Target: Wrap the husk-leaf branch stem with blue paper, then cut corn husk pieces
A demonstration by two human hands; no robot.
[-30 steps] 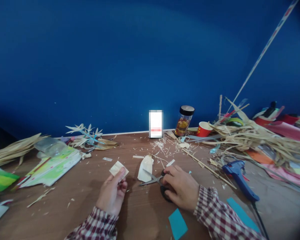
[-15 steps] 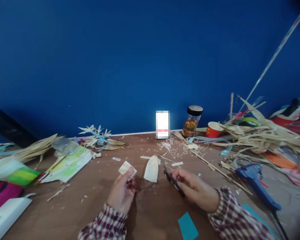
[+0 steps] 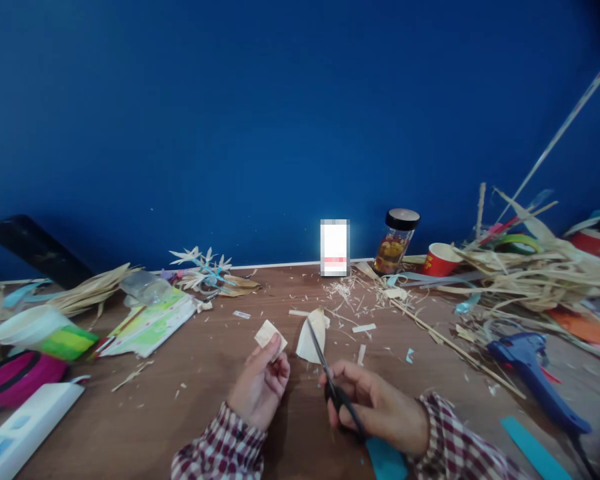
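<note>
My left hand point(image 3: 260, 390) pinches a small pale square of dried leaf point(image 3: 269, 333) between thumb and fingers, just above the wooden table point(image 3: 190, 407). My right hand point(image 3: 375, 407) is wrapped round the black handles of a pair of scissors point(image 3: 330, 377), whose closed blades point up and away towards a larger pale leaf piece point(image 3: 313, 337) lying on the table. Both wrists wear checked red and white sleeves. The two hands are a short way apart.
Dry straw point(image 3: 520, 273) piles up at the right, with a blue glue gun point(image 3: 535, 370), a red paper cup point(image 3: 440, 259) and a black-lidded jar point(image 3: 397, 241). At the left lie printed paper point(image 3: 150, 323), a green-banded cup point(image 3: 40, 330) and straw flowers point(image 3: 205, 267). A teal card point(image 3: 387, 460) lies below my right hand.
My right hand has lifted the scissors off the table and turned them blades-up. The view has shifted left, showing more of the left clutter. My left hand keeps the leaf square.
</note>
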